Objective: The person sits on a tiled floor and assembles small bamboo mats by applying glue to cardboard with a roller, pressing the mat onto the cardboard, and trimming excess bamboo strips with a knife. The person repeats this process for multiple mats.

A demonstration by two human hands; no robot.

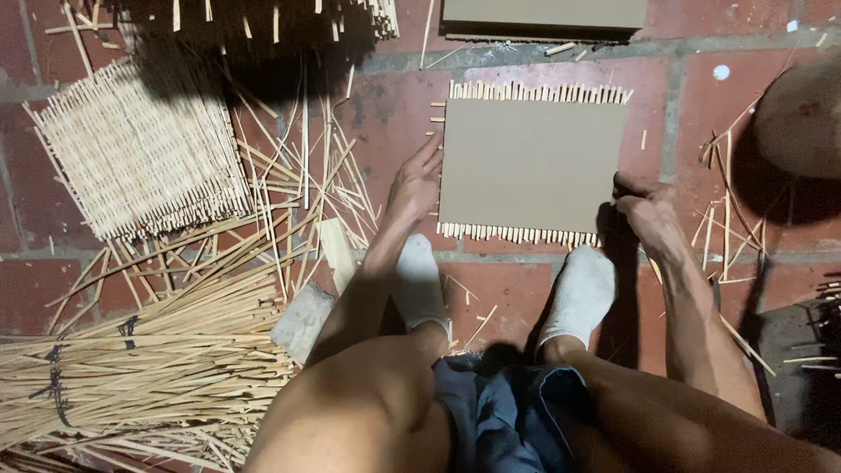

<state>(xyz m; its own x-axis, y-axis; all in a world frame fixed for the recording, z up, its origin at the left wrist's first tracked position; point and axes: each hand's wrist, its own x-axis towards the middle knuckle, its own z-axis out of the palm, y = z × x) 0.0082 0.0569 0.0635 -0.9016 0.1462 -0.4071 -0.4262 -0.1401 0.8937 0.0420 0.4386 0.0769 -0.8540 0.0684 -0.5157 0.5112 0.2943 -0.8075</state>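
Item: board (530,166) flat on a row of sticks (526,233) on the floor, your left hand (413,188) open-fingered at its left edge, right hand (644,210) pinched at its right corner; risk: an uneven push likely skews the sticks.

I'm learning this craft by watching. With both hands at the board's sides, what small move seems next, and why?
Probably press the board flat and nudge it square: the left hand touches its left edge, the right hand its lower right corner, and stick ends poke out above and below.
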